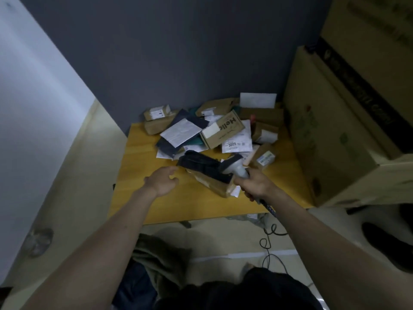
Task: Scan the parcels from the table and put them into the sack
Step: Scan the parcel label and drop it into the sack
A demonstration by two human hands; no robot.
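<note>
A heap of parcels [214, 130], brown boxes and white and dark mailer bags, covers the far half of the yellow table [143, 175]. Nearest me lie a dark bag parcel [201, 164] and a brown padded parcel [212, 183] under it. My right hand [254, 183] grips a grey handheld scanner [234, 168], its head over these two parcels. My left hand [162, 181] hovers with loosely curled fingers just left of the dark bag, holding nothing. The olive sack [161, 258] lies on the floor below the table's near edge.
Large cardboard boxes [335, 130] stand stacked at the right, against the table's edge. The scanner's coiled cable [270, 238] hangs down to the floor. A dark wall is behind the table, and a dark shoe [386, 242] lies at the lower right.
</note>
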